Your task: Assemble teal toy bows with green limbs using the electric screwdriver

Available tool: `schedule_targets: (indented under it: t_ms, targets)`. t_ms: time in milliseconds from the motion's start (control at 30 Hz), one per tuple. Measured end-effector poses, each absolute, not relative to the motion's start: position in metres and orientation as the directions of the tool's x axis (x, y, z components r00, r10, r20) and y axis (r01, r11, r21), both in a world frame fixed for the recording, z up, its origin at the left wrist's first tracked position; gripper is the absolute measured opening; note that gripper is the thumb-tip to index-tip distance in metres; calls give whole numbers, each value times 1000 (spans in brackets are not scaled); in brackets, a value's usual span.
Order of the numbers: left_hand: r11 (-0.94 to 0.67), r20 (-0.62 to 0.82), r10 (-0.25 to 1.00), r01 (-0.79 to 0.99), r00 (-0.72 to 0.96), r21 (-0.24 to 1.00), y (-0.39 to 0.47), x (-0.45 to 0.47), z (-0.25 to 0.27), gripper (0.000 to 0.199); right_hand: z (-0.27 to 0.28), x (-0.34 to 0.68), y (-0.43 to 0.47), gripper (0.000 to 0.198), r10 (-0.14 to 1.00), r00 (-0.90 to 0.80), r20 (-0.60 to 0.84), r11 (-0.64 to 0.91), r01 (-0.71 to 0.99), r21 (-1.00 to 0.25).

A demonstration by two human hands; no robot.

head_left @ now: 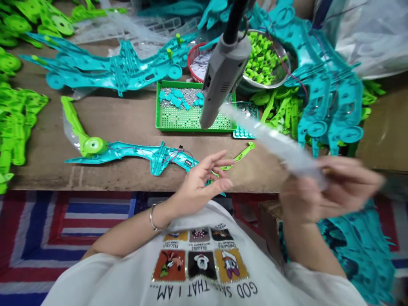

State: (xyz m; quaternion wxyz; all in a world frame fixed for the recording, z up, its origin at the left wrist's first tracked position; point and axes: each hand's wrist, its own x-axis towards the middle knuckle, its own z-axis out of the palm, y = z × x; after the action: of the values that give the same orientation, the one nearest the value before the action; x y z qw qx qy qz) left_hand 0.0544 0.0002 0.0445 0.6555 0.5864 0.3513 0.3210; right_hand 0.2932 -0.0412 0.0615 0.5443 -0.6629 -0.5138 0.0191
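Note:
My left hand [199,182] is open over the near edge of the workbench, its fingers apart. Beneath it lies the right end of a long turquoise plastic part [137,153] that looks like a toy bow limb, with thin wires along it. A lime green curved arm with a round hub [94,145] joins its left end. Beyond my left fingertips shows a small green lever [242,156]. My right hand [328,187], smeared by motion, is closed on the lower end of a curved translucent plastic strip [277,142], raised to the right.
A grey electric screwdriver [225,78] hangs over a green tray [181,121] of screws and turquoise pieces. Behind are a red basket [195,55] and a metal bowl [287,66] of green pieces. Turquoise frames [338,89] and green parts [19,123] are piled on both sides.

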Motion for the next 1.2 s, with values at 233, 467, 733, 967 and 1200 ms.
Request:
schedule_targets:
  t_ms: [233, 467, 733, 967, 1200]
  targets:
    - [-23, -1, 868, 43, 496, 999, -13, 70, 26, 25, 41, 248, -82, 19, 994, -65, 87, 109, 558, -823]
    - [-418, 283, 819, 181, 500, 890, -14, 68, 15, 49, 28, 265, -74, 26, 948, 138, -285, -302, 124, -945]
    - [-692, 324, 665, 391, 673, 607, -16, 51, -7, 86, 10, 284, -49, 48, 741, 226, -632, -543, -351, -763]
    - [-674, 287, 693, 455, 661, 582, -15, 52, -16, 91, 5, 272, -45, 49, 708, 149, -690, -593, -404, -696]
    - [-683, 297, 693, 465, 658, 564, -14, 52, -17, 85, 3, 266, -44, 48, 703, 105, -704, -624, -384, -681]
